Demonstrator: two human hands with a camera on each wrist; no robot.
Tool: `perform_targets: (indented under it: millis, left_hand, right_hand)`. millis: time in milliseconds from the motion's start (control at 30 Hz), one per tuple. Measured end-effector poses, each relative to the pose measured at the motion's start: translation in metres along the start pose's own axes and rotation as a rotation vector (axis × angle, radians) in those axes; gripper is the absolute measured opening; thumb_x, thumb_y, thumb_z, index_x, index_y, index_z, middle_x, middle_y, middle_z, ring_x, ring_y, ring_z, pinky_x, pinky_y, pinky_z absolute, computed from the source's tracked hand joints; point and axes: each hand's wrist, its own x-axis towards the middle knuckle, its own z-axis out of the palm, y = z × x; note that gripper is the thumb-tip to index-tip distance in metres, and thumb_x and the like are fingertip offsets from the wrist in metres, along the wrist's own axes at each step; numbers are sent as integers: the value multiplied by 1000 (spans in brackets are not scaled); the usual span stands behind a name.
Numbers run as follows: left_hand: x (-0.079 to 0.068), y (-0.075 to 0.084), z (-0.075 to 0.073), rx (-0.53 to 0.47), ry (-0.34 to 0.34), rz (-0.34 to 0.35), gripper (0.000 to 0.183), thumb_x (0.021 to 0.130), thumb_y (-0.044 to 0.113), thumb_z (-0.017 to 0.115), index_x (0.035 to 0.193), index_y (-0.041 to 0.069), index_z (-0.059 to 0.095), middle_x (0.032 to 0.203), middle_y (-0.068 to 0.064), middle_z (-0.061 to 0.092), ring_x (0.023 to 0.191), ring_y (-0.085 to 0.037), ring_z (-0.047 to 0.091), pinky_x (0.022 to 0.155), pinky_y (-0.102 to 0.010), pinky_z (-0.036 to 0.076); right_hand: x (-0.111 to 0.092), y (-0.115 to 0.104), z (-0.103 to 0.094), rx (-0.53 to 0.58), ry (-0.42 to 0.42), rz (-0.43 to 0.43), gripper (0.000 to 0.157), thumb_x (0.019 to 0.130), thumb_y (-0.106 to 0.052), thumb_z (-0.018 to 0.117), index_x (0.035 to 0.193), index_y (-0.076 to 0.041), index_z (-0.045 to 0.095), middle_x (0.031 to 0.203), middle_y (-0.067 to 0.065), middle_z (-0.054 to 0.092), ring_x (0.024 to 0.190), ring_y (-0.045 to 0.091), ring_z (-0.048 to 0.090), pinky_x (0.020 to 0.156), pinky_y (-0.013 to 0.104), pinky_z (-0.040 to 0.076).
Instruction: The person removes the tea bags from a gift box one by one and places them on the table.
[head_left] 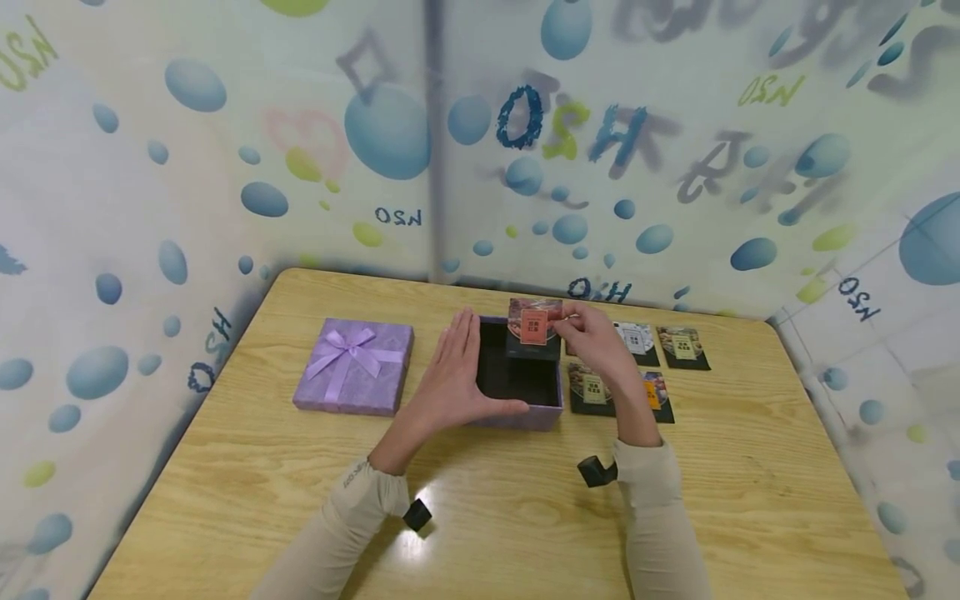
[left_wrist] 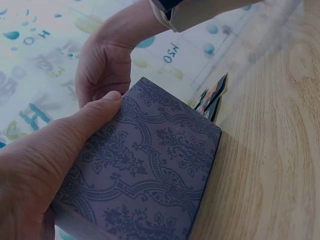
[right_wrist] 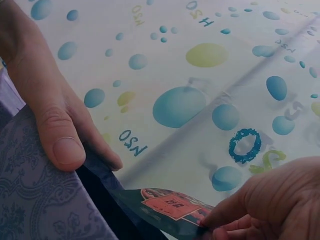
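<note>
A purple patterned box (head_left: 517, 419) with a dark inside stands uncovered in the middle of the table. My left hand (head_left: 453, 387) rests on it, straight fingers along its left side and thumb across its near rim. In the left wrist view the thumb lies at the edge of the box's patterned wall (left_wrist: 145, 155). Over the box's far right part, my right hand (head_left: 597, 340) pinches a flat black sachet (head_left: 534, 323) with a red label by its right edge. The right wrist view shows this sachet (right_wrist: 172, 205) tilted over the box opening.
Left of the box lies its purple lid (head_left: 356, 367) with a ribbon bow. Several more sachets (head_left: 682, 346) lie to the right of the box, some partly hidden by the right forearm. A printed curtain (head_left: 480, 167) hangs behind the wooden table (head_left: 480, 508).
</note>
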Motion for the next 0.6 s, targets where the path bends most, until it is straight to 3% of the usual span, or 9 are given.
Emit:
perform_targets:
  millis: [200, 467, 600]
  left_hand:
    - [0, 0, -2, 4, 5, 3, 154, 63, 99, 61, 166, 13, -16, 175, -6, -15, 162, -29, -4, 130, -47, 2]
    - [0, -2, -3, 11, 14, -6, 155, 62, 101, 59, 167, 13, -14, 175, -5, -14, 162, -27, -5, 130, -48, 4]
    - [0, 0, -1, 0, 2, 0, 155, 62, 102, 58, 167, 13, -12, 175, -5, -13, 162, -26, -7, 130, -49, 4]
  right_hand:
    - [-1, 0, -4, -6, 14, -15, 29, 111, -19, 51, 129, 3, 58, 69, 2, 47, 54, 14, 34, 52, 30, 33]
    - [-2, 0, -11, -33, 20, -34, 30, 111, -18, 51, 131, 5, 56, 61, -5, 40, 54, 12, 34, 51, 30, 32]
    - [-6, 4, -17, -28, 25, -9, 33, 111, -20, 51, 135, 3, 57, 67, -4, 47, 57, 14, 37, 55, 31, 35]
